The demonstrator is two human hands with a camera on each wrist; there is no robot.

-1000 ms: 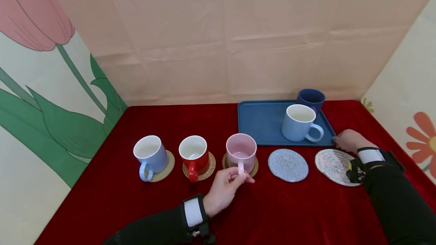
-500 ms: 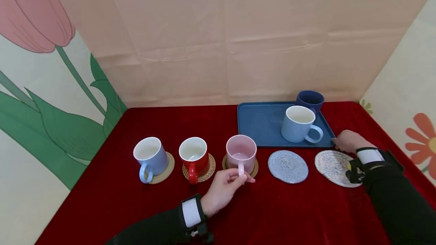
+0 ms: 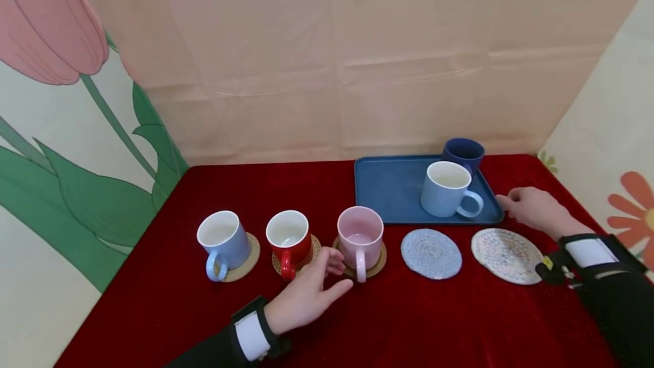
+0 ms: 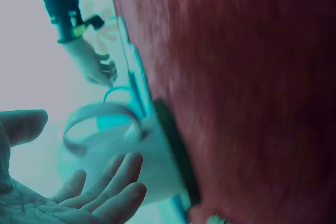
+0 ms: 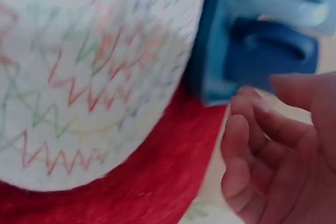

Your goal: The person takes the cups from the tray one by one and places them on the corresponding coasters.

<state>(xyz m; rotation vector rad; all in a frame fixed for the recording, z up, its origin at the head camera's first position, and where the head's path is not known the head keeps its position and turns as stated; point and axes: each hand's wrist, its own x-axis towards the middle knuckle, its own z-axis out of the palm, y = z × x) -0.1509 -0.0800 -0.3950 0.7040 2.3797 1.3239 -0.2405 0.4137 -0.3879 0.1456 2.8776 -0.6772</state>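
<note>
My left hand (image 3: 306, 297) is spread beside the handle of a pink mug (image 3: 347, 249), holding nothing. The mug stands on a round brown coaster (image 3: 380, 263), its handle toward me; in the left wrist view the thumb and fingers gape in front of the mug (image 4: 157, 171). At the right end of a blue tray (image 3: 388, 186) is my right hand (image 3: 536, 209), fingers loosely bent near the tray's corner. The right wrist view shows thumb and fingers apart with nothing held, near the tray corner (image 5: 218, 90). A light blue mug (image 3: 436, 197) and a dark blue mug (image 3: 467, 155) stand on the tray.
Left of the pink mug, a red mug (image 3: 302, 251) and a periwinkle mug (image 3: 236, 249) stand on coasters. In front of the tray lie a pale blue round coaster (image 3: 431, 253) and a white speckled one (image 3: 506, 254). Red cloth (image 3: 409, 322) covers the table; fabric walls enclose it.
My left hand has let go of the pink mug's handle and drawn back to the left. The right hand has shifted slightly right and turned, its fingers loosened at the tray's corner.
</note>
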